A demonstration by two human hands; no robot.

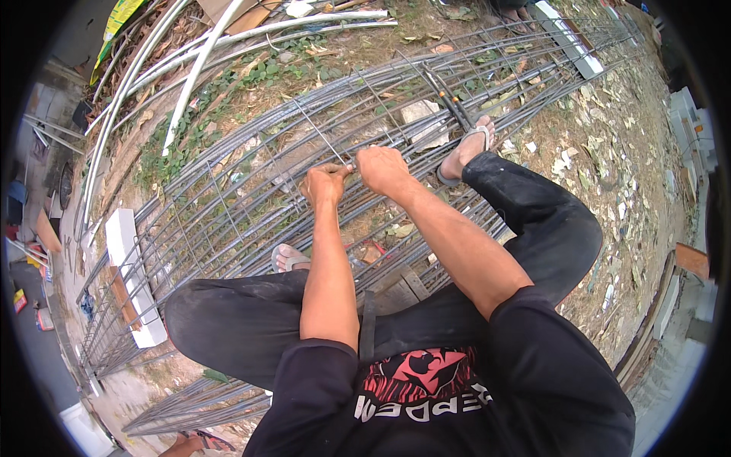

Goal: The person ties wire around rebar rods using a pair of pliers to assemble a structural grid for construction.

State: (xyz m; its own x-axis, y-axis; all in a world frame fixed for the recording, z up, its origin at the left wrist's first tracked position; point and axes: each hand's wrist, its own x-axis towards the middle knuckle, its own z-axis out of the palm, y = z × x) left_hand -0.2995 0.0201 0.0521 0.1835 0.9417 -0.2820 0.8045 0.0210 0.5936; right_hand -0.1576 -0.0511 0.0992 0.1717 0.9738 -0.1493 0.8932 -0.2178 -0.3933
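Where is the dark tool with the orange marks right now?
In the head view, the dark tool lies on the steel rods in the upper half, right of centre, its near end beside the sandalled right foot.

White pipes (187, 95) upper left; dry leaves (592, 114) scattered right.

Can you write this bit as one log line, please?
left grip: over steel bars, contents unclear | right grip: beside left grip, contents unclear | black tool: near right foot
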